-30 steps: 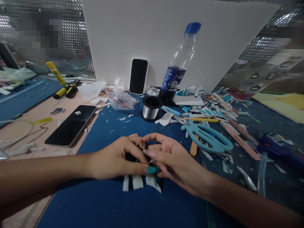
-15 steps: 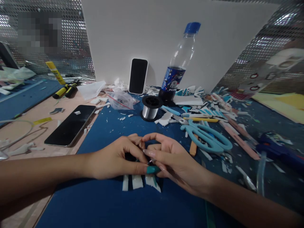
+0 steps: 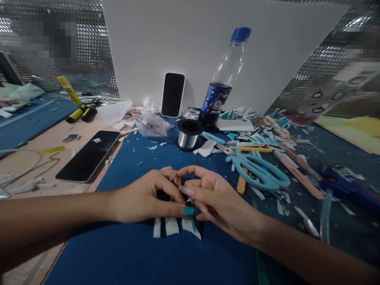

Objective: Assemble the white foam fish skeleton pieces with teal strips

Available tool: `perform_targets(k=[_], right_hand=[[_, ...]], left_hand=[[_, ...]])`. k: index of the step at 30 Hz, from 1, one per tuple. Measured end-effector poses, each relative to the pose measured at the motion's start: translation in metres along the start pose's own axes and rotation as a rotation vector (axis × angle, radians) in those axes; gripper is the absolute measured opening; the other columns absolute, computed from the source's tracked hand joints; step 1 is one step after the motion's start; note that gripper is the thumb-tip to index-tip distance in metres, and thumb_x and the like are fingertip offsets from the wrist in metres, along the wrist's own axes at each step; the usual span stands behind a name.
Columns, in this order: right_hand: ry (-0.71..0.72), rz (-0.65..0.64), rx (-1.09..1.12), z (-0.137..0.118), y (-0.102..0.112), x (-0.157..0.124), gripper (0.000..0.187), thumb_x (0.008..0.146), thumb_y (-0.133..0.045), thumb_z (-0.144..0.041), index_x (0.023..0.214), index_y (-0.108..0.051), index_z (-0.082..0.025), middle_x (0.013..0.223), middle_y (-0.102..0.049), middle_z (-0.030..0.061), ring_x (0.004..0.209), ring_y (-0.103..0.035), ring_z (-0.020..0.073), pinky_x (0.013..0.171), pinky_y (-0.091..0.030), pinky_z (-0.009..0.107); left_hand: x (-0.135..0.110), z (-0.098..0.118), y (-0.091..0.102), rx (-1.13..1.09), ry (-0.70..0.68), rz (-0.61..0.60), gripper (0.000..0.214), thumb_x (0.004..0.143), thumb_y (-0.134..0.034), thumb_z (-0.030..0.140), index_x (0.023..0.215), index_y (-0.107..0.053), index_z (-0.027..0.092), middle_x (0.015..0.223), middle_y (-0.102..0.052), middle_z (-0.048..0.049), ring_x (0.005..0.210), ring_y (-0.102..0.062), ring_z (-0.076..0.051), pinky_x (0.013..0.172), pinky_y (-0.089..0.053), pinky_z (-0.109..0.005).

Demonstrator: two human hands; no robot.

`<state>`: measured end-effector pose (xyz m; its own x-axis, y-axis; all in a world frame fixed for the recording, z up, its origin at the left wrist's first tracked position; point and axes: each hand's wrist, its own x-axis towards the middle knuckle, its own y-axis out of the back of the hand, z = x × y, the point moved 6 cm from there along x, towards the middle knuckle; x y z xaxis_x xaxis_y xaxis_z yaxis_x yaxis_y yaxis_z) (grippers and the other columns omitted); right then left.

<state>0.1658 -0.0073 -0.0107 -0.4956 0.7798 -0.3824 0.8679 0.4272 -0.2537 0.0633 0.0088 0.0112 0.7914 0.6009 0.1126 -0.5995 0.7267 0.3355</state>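
My left hand [image 3: 151,198] and my right hand [image 3: 210,198] meet over the blue mat [image 3: 133,253], fingers curled and fingertips pressed together. A tiny shiny bit [image 3: 188,202] shows between the fingertips; fingers hide most of what is pinched. Something teal [image 3: 191,211] lies at my left thumb tip, close to the right fingers; I cannot tell whether it is a small piece or a nail. Below the hands, white pieces [image 3: 172,227] stick out over the mat, one with a teal sliver. Their upper ends are hidden.
Beyond the hands stand a wire spool [image 3: 188,135], a cola bottle [image 3: 218,87] and a propped phone [image 3: 173,95]. Light-blue scissors [image 3: 258,168] and many scraps lie to the right, with a blue glue gun [image 3: 350,190]. Left lies another phone [image 3: 89,156]; a plastic bag [image 3: 152,124] sits behind.
My hands stay almost in the same place, with only a slight shift at the fingertips. The things on the table have not moved.
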Motion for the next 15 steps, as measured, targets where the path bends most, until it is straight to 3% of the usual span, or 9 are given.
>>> perform_targets(k=[6, 15], right_hand=[[0.014, 0.017, -0.003, -0.0006, 0.0006, -0.001, 0.023, 0.083, -0.058, -0.03, 0.102, -0.049, -0.022, 0.049, -0.039, -0.0093, 0.039, -0.024, 0.0035, 0.04, -0.025, 0.015], [0.009, 0.016, -0.009, -0.0007, 0.0004, -0.0001, 0.022, 0.084, -0.057, -0.03, 0.102, -0.048, -0.023, 0.053, -0.042, -0.0086, 0.039, -0.024, 0.0032, 0.039, -0.025, 0.016]], left_hand=[[0.0004, 0.0008, -0.0003, -0.01, 0.003, -0.006, 0.008, 0.078, -0.064, 0.017, 0.074, -0.071, 0.015, 0.078, -0.069, -0.0027, 0.081, -0.054, -0.011, 0.082, -0.039, -0.026], [-0.0001, -0.0005, 0.0, -0.002, 0.011, -0.006, 0.008, 0.078, -0.064, 0.018, 0.074, -0.071, 0.015, 0.078, -0.069, -0.0023, 0.082, -0.054, -0.012, 0.087, -0.036, -0.03]])
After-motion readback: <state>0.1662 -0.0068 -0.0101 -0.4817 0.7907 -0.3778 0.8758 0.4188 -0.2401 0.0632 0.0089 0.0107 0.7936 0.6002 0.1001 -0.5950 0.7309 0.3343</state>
